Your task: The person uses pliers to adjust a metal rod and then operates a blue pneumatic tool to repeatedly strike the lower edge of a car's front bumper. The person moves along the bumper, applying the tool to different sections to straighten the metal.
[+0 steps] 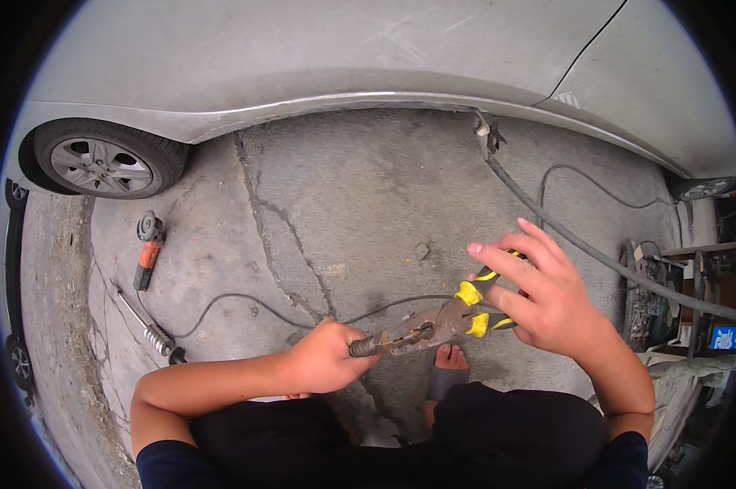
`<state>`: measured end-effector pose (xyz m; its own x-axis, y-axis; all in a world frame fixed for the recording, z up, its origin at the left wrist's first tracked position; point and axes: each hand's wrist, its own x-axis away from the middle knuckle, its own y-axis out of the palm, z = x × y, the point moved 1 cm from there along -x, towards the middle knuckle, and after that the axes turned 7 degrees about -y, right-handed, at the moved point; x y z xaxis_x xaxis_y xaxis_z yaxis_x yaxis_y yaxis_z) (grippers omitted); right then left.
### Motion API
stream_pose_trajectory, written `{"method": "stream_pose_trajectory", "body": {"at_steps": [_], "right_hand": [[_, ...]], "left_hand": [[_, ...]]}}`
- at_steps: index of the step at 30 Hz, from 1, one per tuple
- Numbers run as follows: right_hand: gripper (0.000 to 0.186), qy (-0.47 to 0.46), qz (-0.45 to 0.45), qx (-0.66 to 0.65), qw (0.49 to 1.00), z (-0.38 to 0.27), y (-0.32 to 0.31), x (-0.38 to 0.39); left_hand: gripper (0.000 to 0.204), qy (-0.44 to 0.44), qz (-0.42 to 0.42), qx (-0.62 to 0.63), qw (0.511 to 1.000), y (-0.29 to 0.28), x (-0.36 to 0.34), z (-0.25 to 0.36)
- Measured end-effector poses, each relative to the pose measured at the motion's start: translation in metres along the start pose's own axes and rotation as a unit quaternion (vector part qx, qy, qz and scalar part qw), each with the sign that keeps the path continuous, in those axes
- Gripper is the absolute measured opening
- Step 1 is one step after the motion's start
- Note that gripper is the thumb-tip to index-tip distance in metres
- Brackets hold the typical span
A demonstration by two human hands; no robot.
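My left hand (331,356) is closed in a fist around a ribbed metal piece (363,348), threaded or coiled, whose end sticks out to the right. Against that end lies the worn, rusty head of a pair of pliers (448,319) with black and yellow handles. My right hand (541,287) holds the pliers loosely by the handles, which stand apart; some of its fingers are stretched out. The fingers hide much of the handles, and my left fist covers the rest of the ribbed piece.
A silver car (319,57) stands ahead, its wheel (103,159) at left. On the concrete lie an orange angle grinder (148,251) and a rod tool with a spring (152,330). A thick cable (564,232) runs from a clamp (487,134) at the sill to a cluttered rack (698,285) at right.
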<state>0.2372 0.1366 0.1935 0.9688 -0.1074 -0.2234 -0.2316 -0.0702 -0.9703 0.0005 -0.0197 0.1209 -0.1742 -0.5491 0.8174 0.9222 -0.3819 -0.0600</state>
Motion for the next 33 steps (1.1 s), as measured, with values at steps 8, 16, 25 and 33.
{"method": "stream_pose_trajectory", "body": {"at_steps": [8, 16, 25, 33], "right_hand": [[0.023, -0.046, 0.021, -0.056, 0.997, 0.008, -0.002, 0.002], [0.05, 0.033, 0.091, -0.158, 0.983, 0.006, 0.007, -0.001], [0.049, 0.027, 0.124, -0.067, 0.99, 0.004, 0.029, -0.001], [0.037, 0.127, -0.206, -0.477, 0.845, 0.022, 0.025, -0.007]], "left_hand": [[0.025, 0.084, 0.016, -0.02, 0.996, 0.004, -0.003, -0.009], [0.022, 0.099, 0.003, -0.001, 0.995, 0.005, -0.003, -0.012], [0.033, 0.053, -0.019, -0.005, 0.998, -0.002, -0.005, -0.008], [0.045, 0.027, 0.035, 0.028, 0.999, -0.002, -0.005, -0.003]]}}
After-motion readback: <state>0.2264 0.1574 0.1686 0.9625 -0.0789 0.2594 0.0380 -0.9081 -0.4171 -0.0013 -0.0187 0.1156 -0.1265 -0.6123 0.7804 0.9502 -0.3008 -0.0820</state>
